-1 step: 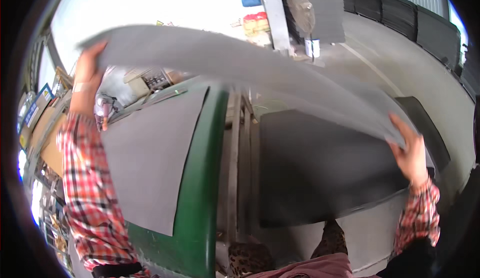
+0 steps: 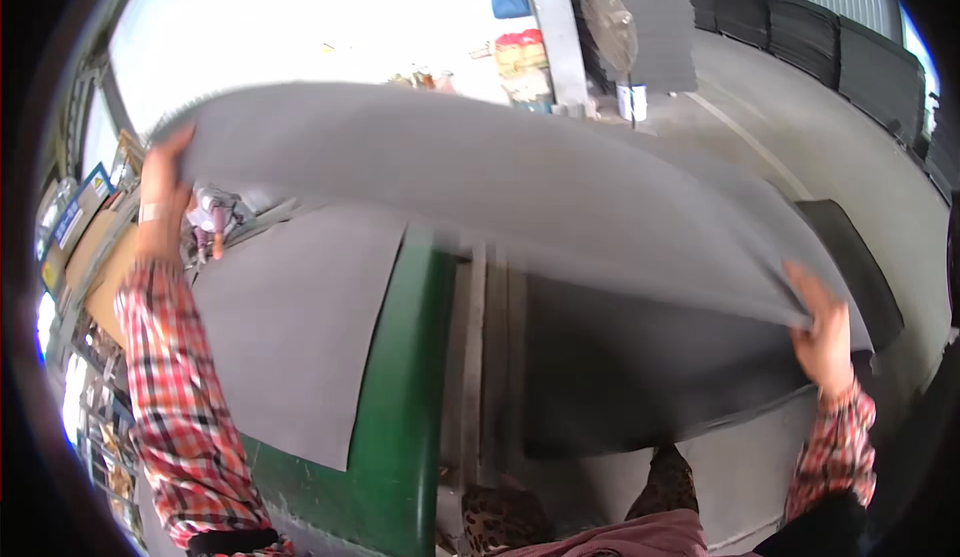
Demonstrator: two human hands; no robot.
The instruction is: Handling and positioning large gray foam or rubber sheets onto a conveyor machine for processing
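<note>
Both hands are on one large grey sheet (image 2: 450, 172), which spans the whole gap between them in the air, bowed upward at mid-length; its lower edge is blurred. Left hand (image 2: 166, 172): closed on the sheet's left end, fingers partly hidden by the material; a pale band (image 2: 154, 213) circles the wrist. Right hand (image 2: 824, 332): pinching the right end, where a crease runs inward from the fingertips. Hands are set wide apart, the left one higher in view.

Below and inward of the left hand, a flat grey sheet (image 2: 300, 337) lies on a green table (image 2: 398, 367), leaving the table's rounded right side exposed. Inward of the right hand and beneath the held sheet, a black sheet (image 2: 650, 382) lies low; whether it is single or stacked, cannot tell. Just beyond the right hand: another dark sheet (image 2: 855, 257). Farther beyond it: dark stacks (image 2: 805, 39). Ahead, between the hands: a white bucket (image 2: 633, 105) and a blue bag (image 2: 511, 2).
</note>
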